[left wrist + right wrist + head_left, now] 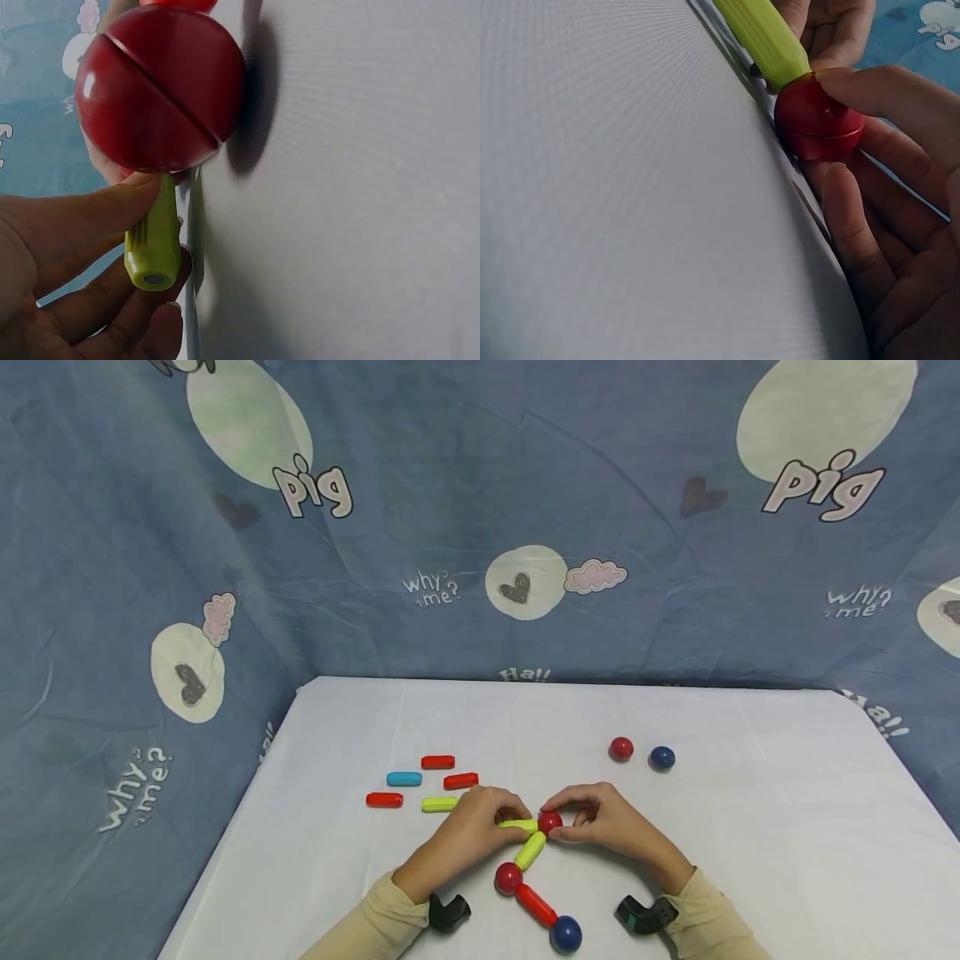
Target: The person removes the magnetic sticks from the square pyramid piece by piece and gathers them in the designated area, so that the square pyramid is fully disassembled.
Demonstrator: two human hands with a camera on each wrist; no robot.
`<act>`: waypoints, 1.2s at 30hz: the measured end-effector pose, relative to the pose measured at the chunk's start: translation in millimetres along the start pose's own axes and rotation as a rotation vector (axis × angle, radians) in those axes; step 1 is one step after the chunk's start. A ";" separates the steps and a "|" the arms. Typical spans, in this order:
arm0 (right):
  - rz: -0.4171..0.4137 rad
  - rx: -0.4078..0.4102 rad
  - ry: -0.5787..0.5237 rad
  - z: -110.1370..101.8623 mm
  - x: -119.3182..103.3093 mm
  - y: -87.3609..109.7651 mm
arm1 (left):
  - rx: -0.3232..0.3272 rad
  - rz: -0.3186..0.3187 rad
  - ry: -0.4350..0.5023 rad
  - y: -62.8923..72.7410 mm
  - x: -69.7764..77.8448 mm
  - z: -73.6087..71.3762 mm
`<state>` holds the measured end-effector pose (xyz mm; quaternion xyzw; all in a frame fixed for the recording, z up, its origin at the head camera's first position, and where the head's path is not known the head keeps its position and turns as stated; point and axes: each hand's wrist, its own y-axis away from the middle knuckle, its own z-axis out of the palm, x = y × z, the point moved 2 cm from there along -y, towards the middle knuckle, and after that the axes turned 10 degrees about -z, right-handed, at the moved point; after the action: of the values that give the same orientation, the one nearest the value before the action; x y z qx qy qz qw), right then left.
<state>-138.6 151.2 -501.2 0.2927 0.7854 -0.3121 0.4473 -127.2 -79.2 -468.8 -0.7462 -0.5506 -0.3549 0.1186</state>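
Between its thumb and fingers my left hand (480,822) pinches a yellow-green rod (519,824); the left wrist view shows that rod's end (152,279) with a grey centre. My right hand (611,822) grips a red ball (550,822) by thumb and fingertips, against the rod's other end. From this ball a second yellow-green rod (530,852) runs down to another red ball (508,878). A red rod (537,905) continues from there to a blue ball (566,935). In the right wrist view, a yellow-green rod (769,41) meets the held red ball (821,120).
Left of the hands lie several loose rods: red (385,800), blue (404,779) and yellow-green (439,804). A red ball (621,748) and a blue ball (662,758) sit at the back right. Patterned blue cloth (420,635) hangs behind the white table (787,793).
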 end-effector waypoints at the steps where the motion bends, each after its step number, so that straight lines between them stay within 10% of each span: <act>1: -0.001 -0.002 0.004 0.4 0.5 -0.1 | 0.000 0.004 -0.002 0.2 -0.1 0.1; 14: 0.028 -0.011 0.026 1.6 4.1 -0.7 | 0.057 -0.020 -0.059 14.7 -5.0 -18.7; 25: 0.023 -0.010 0.001 -1.9 3.7 1.5 | 0.272 -0.096 -0.120 57.8 -54.6 -59.6; 36: 0.017 -0.009 -0.001 -2.1 5.4 3.1 | 0.305 -0.230 -0.174 74.7 -84.3 -83.8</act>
<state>-139.8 155.7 -505.9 0.2973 0.7840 -0.3047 0.4519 -104.9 -216.2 -448.1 -0.6798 -0.6875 -0.2131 0.1409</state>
